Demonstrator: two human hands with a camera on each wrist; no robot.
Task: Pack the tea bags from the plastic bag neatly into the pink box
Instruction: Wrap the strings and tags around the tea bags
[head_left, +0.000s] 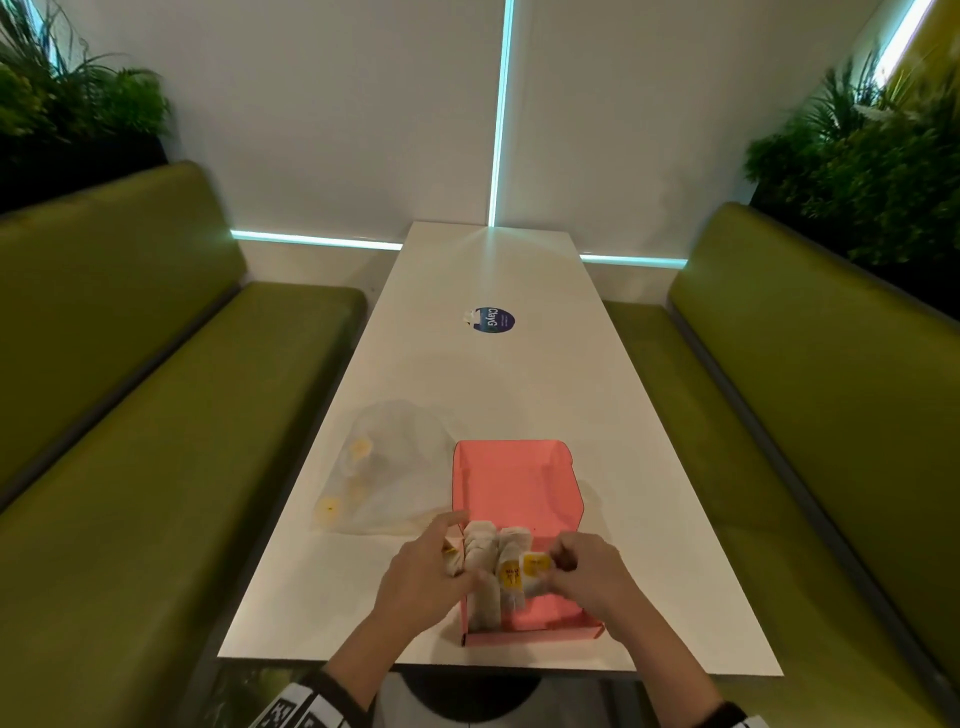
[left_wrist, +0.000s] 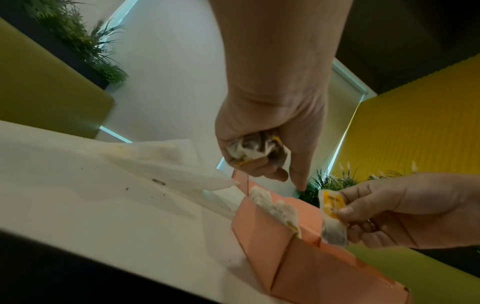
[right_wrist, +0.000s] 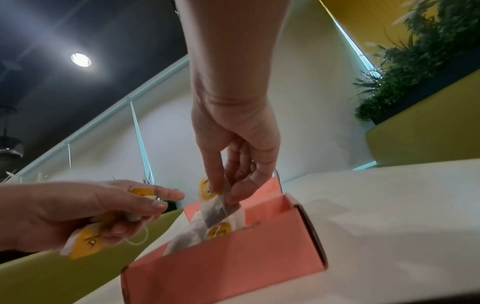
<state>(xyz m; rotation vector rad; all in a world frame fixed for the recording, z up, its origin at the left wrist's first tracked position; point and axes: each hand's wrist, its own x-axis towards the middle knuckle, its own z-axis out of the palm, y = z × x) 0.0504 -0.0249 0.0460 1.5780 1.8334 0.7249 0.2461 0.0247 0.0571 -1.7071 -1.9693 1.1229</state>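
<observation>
The pink box (head_left: 519, 488) lies open near the table's front edge, its lid folded back. Several tea bags (head_left: 480, 551) with yellow tags stand packed in its left part. My left hand (head_left: 441, 564) hovers at the box's left wall and grips a small bunch of tea bags (left_wrist: 249, 150). My right hand (head_left: 561, 566) pinches one tea bag (right_wrist: 221, 209) by thumb and fingers just above the box (right_wrist: 233, 257), beside the packed row. The clear plastic bag (head_left: 384, 467) lies flat left of the box, with a few yellow-tagged tea bags showing inside it.
The long white table (head_left: 519, 374) runs away from me, with a round blue sticker (head_left: 491, 319) near its middle. Green benches (head_left: 156, 415) flank both sides, with plants behind them. The box's right half shows bare pink floor.
</observation>
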